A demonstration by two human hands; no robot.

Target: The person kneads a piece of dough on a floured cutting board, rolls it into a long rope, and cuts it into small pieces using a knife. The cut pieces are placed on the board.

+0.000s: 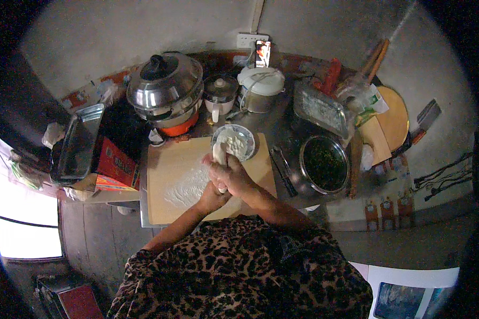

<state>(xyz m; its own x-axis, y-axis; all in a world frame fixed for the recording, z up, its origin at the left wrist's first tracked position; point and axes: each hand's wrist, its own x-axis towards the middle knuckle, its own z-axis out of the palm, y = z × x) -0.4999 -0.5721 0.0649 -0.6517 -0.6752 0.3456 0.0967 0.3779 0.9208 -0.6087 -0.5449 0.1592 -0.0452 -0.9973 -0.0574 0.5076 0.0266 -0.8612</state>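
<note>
A strip of white dough (pixel 220 153) is gripped between my two hands, with one end sticking up past the fingers. My right hand (pixel 236 178) wraps around it from above. Lower down, my left hand (pixel 215 198) is closed at its bottom end, partly hidden behind the right. Both hands are above a wooden board (pixel 165 165) dusted with flour (pixel 189 189). Just beyond them is a bowl (pixel 250 137) holding white flour, its near left rim overlapped by the dough.
A lidded metal pot (pixel 165 85), a lidded jug (pixel 220 93) and a white-lidded container (pixel 261 85) line the back. Right of the board are dark tongs (pixel 284 171) and a metal bowl of chopped greens (pixel 324 165). A red box (pixel 117 165) and a tray (pixel 81 143) stand left.
</note>
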